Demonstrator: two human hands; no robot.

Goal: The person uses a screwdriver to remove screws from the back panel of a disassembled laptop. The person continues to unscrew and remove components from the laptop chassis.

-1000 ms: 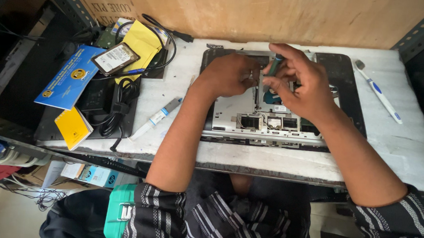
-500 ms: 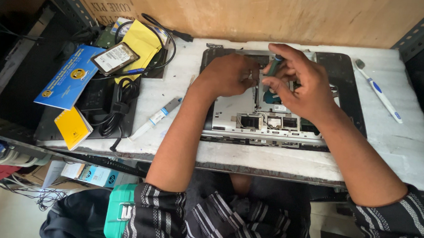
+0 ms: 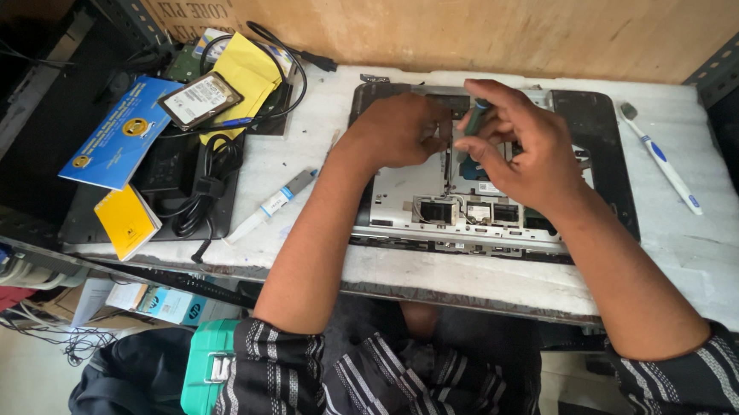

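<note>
The green-handled screwdriver (image 3: pixel 476 118) is pinched upright in the right hand (image 3: pixel 522 153), its fingers closed round the handle, over the opened laptop chassis (image 3: pixel 472 209) on the white-covered bench (image 3: pixel 709 254). The chassis is steadied by the left hand (image 3: pixel 400 132), curled loosely beside the tool.

the opened laptop base (image 3: pixel 472 214) is made of matt silver metal with dark plastic edges. a green plastic screwdriver handle (image 3: pixel 476 117) is seen. the table top (image 3: pixel 709 245) is covered in rough white foam, backed by smooth wood board (image 3: pixel 483 26). glossy paper covers the blue booklet (image 3: pixel 122 132).
</note>
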